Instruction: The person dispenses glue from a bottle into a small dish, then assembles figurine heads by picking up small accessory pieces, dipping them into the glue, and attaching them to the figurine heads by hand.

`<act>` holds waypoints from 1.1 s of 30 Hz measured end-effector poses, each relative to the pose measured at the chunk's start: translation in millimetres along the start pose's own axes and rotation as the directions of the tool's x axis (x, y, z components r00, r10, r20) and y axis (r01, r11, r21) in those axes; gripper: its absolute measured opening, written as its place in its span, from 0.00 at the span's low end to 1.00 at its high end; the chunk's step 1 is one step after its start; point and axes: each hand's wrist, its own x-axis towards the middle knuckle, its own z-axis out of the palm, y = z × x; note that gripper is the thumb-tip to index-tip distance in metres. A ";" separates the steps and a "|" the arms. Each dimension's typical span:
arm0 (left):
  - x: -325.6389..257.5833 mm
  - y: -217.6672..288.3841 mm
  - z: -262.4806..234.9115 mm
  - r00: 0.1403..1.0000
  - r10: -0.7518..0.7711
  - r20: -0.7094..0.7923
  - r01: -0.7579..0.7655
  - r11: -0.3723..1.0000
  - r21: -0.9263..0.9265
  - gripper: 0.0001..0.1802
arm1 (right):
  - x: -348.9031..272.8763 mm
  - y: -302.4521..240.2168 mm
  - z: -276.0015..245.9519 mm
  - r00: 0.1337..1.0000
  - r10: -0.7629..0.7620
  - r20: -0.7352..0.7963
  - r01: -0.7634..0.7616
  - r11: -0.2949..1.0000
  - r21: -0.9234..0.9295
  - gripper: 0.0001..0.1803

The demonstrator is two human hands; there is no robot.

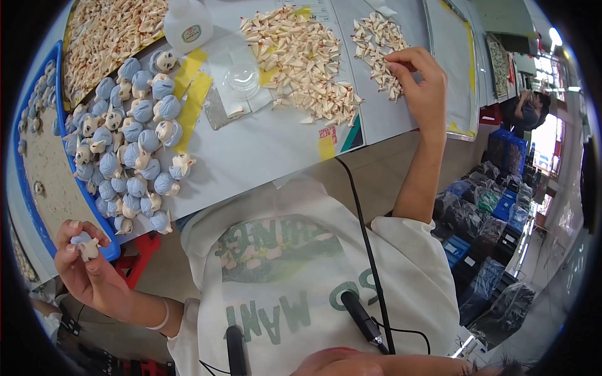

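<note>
My left hand (pixel 94 276), at the lower left beside the table, pinches a small blue-haired doll head (pixel 88 249) between thumb and fingers. Over a small heap of cream, pointed ear-like pieces (pixel 376 44) at the upper right, the thumb and forefinger of my right hand (pixel 425 81) are brought together. Whatever they hold, if anything, is hidden. Many more blue-haired doll heads (pixel 142 111) are crowded on the left of the table, some with pointed ears. A larger heap of cream pointed pieces (pixel 301 59), some red-tipped, covers the middle.
A clear round dish (pixel 241 80) lies near a white bottle (pixel 188 28). A box of cream pieces (pixel 116 28) stands at the back left. At the left edge, a blue-rimmed tray (pixel 59 141) holds more heads. A black cable (pixel 359 216) hangs before me.
</note>
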 end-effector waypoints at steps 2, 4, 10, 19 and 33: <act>-0.3 -1.1 3.9 1.000 -0.001 0.009 0.001 1.000 -0.013 0.13 | 0.5 -0.2 0.5 1.000 -0.002 0.005 0.002 1.000 0.001 0.05; -1.2 -1.4 6.9 1.000 -0.007 0.030 0.008 1.000 -0.018 0.13 | 1.0 -2.3 0.8 0.998 0.054 0.008 -0.054 0.999 -0.006 0.03; -3.8 0.7 14.5 0.999 -0.022 0.038 0.024 0.999 -0.045 0.13 | 5.3 1.5 1.8 1.000 0.000 0.013 0.002 0.987 -0.158 0.03; -11.3 4.6 17.9 0.998 -0.057 -0.021 0.055 0.994 -0.092 0.14 | -0.3 -12.1 -2.6 0.953 0.233 -0.193 -0.159 0.928 0.337 0.03; -4.3 20.8 100.5 0.955 -0.279 0.106 0.277 0.698 -0.661 0.17 | 14.8 -94.0 28.6 0.993 -0.055 0.100 -0.026 0.742 0.670 0.04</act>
